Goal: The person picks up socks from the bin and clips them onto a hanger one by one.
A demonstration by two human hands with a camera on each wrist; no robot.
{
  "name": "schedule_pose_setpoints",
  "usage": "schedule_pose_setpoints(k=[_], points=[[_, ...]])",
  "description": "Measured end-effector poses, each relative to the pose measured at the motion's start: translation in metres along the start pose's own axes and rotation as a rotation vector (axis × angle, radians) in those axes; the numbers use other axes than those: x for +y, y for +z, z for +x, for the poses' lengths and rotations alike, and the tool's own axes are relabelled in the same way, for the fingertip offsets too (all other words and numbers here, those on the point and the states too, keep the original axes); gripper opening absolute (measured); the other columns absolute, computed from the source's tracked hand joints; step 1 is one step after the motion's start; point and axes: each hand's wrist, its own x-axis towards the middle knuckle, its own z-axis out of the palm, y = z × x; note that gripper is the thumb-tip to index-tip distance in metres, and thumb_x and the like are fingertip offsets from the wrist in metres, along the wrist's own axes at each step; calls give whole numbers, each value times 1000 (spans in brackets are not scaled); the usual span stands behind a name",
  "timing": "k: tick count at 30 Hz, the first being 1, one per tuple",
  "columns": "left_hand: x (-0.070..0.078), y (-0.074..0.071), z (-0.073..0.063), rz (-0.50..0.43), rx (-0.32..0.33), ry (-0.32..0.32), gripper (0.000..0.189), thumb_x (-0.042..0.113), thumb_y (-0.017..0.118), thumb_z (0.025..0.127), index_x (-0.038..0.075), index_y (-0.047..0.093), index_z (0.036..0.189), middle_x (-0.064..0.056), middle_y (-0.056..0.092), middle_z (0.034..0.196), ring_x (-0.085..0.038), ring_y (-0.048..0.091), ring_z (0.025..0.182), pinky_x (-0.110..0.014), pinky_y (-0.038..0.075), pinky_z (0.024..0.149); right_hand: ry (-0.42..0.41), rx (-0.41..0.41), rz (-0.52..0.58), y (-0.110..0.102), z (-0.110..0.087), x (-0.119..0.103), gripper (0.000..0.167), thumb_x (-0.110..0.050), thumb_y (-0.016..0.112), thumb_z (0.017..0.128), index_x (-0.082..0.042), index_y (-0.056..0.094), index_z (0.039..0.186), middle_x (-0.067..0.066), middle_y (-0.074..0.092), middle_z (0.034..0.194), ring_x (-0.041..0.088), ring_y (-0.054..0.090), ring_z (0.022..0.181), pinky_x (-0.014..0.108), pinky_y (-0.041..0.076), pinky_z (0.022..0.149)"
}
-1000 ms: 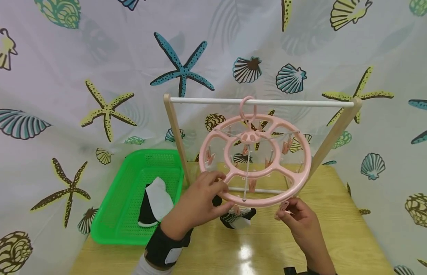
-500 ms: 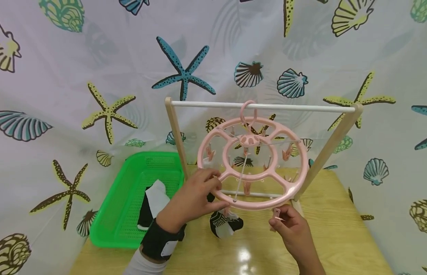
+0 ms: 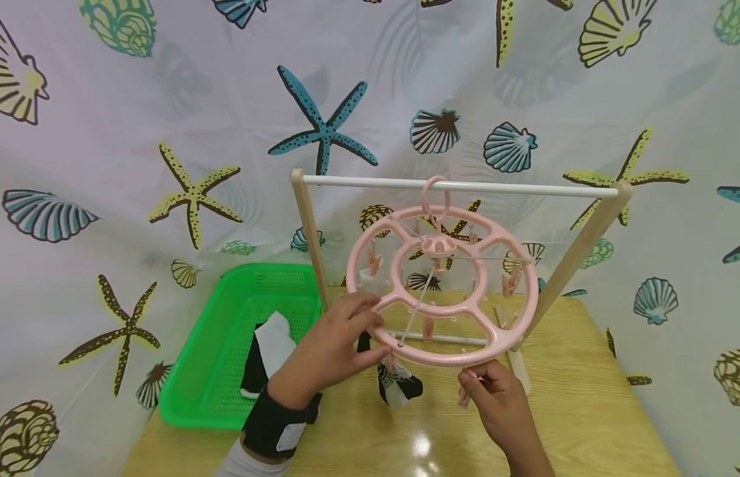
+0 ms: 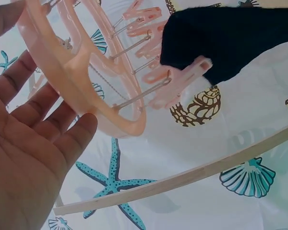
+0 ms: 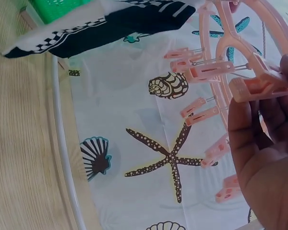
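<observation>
A round pink sock-drying hanger hangs by its hook from a white rod, its front rim tilted down. My left hand grips the front-left rim; the left wrist view shows its fingers against the ring. Below the front-right rim, my right hand pinches a pink clothespin between thumb and fingers. The clothespin's jaws have no cloth in them. Near my left hand, a black-and-white patterned sock dangles from another clothespin. Its dark side shows in the left wrist view.
A green basket on the left holds black and white socks. The rack's wooden posts and white rod frame the hanger. Several more clothespins hang under it. A shell-patterned curtain rises behind the wooden table.
My right hand has moved left and slightly down with the clothespin. The hanger has turned a little, and the hanging sock has swung slightly. My left hand stays on the rim.
</observation>
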Motion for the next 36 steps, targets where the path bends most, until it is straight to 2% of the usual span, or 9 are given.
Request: schedule_pose_setpoints(k=[5, 12, 17, 20, 23, 26, 29, 33, 36], points=[[1, 3, -4, 11, 36, 1, 28, 28, 84, 82, 13, 67, 101, -14, 54, 136, -32, 44, 135, -43, 39, 108, -2, 16, -27, 4, -4, -1, 14, 11, 60, 93, 0, 61, 85, 6, 59, 87, 17, 61, 60, 31, 53, 52], [2, 2, -1, 26, 62, 3, 28, 22, 85, 81, 12, 68, 101, -16, 55, 134, -35, 44, 134, -43, 38, 109, -12, 40, -39, 7, -4, -3, 11, 13, 62, 90, 4, 61, 85, 1, 60, 86, 15, 61, 61, 30, 53, 52], [4, 3, -8, 27, 81, -13, 30, 24, 83, 83, 13, 69, 107, -14, 53, 135, -33, 45, 132, -43, 41, 106, 21, 55, -25, 12, -8, -5, 12, 11, 64, 90, 2, 62, 83, 1, 61, 80, 15, 61, 58, 28, 52, 51], [2, 2, -17, -1, 131, -28, 27, 23, 79, 87, 13, 68, 110, -13, 53, 135, -31, 46, 130, -43, 44, 103, 48, 48, -32, 14, -10, -7, 13, 9, 65, 91, -1, 63, 83, 4, 62, 79, 17, 62, 58, 29, 51, 53], [-2, 1, -30, -45, 226, -67, 18, 17, 75, 89, 11, 69, 105, -12, 56, 129, -30, 51, 123, -45, 47, 97, 73, 35, -46, 15, -12, -8, 12, 5, 66, 92, -3, 63, 83, 4, 62, 80, 18, 63, 58, 31, 52, 53], [-16, 1, -41, -21, 320, -177, 8, 9, 74, 88, 9, 70, 95, -12, 63, 114, -30, 60, 107, -45, 52, 85, 85, 39, -69, 15, -12, -8, 10, 4, 66, 92, -1, 63, 84, -2, 62, 82, 18, 63, 59, 32, 53, 53], [-42, 2, -53, 9, 297, -395, 4, 9, 72, 89, 6, 70, 91, -12, 65, 102, -29, 64, 89, -43, 53, 70, 82, 49, -74, 15, -11, -8, 9, 4, 66, 91, 1, 62, 84, -4, 62, 84, 17, 63, 59, 32, 54, 53], [-93, 4, -72, -32, 54, -726, 22, 18, 65, 95, 0, 71, 105, -19, 65, 109, -33, 64, 88, -44, 52, 68, 89, 40, -64, 15, -13, -8, 8, 5, 66, 92, 3, 61, 85, -4, 62, 84, 18, 64, 59, 33, 54, 54], [-134, 2, -86, -249, -115, -949, 40, 24, 55, 101, -7, 60, 125, -27, 56, 126, -42, 58, 109, -50, 52, 83, 99, 34, -62, 15, -13, -9, 8, 4, 66, 92, 3, 62, 85, -4, 62, 85, 19, 64, 59, 33, 54, 54]])
